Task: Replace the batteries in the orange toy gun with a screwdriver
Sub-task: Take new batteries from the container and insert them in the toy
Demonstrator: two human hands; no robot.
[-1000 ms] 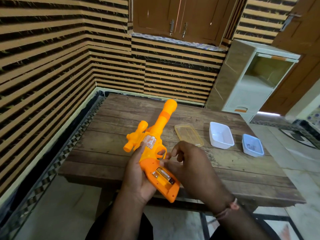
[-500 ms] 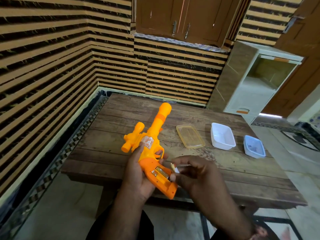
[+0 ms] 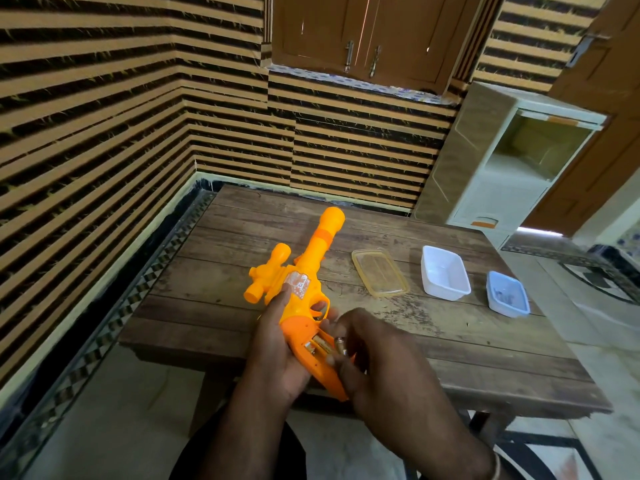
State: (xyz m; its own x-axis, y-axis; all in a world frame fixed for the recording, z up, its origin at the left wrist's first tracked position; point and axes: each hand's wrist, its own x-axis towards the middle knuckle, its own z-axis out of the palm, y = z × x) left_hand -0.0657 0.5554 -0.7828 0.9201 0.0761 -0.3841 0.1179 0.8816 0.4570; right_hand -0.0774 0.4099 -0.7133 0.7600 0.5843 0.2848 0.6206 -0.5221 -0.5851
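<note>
The orange toy gun (image 3: 306,271) points away from me over the wooden table (image 3: 450,341), barrel far, grip near. My left hand (image 3: 277,344) grips the gun from the left around its handle. The battery compartment (image 3: 317,346) in the grip lies open, with a battery visible inside. My right hand (image 3: 377,355) pinches a small battery (image 3: 338,345) at the compartment's right edge. No screwdriver is in view.
On the table to the right lie a clear yellowish lid (image 3: 379,271), a white tub (image 3: 445,277) and a smaller blue-rimmed tub (image 3: 507,297) with small items inside. A white cabinet (image 3: 502,174) stands behind the table. Striped walls close in left and back.
My right hand lifted a battery off the grip, held it just to the right, and now holds a battery against the open compartment. The gun has stayed in my left hand.
</note>
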